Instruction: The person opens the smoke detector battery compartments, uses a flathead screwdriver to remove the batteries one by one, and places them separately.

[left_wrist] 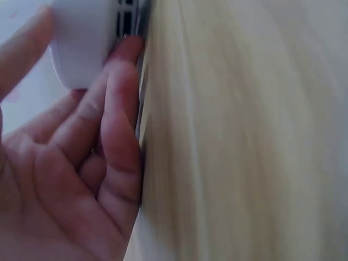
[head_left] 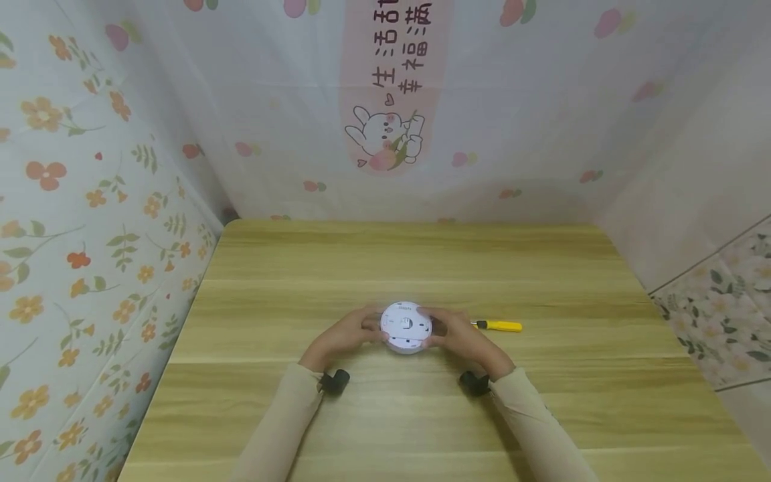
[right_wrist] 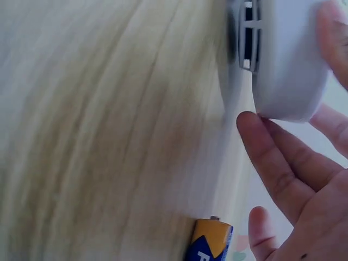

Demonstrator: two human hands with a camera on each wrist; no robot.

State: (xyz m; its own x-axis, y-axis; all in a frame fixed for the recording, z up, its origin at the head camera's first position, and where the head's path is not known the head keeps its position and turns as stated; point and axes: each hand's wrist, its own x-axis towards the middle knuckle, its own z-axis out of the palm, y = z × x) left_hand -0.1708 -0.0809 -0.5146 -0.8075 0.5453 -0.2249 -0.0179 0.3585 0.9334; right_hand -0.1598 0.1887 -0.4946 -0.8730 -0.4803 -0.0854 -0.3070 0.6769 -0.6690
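Note:
A round white smoke detector is held between both hands at the middle of the table, its printed flat face turned up. My left hand grips its left side, thumb at the near edge. On the opposite side, my right hand holds the rim between thumb and fingers. In the right wrist view, dark slots run along the lower edge of the detector, close over the tabletop. The left wrist view shows fingers of the left hand under the detector.
A screwdriver with a yellow handle lies just right of the right hand. An orange and blue battery lies on the wooden table near that hand. Patterned curtains hang behind and at the left.

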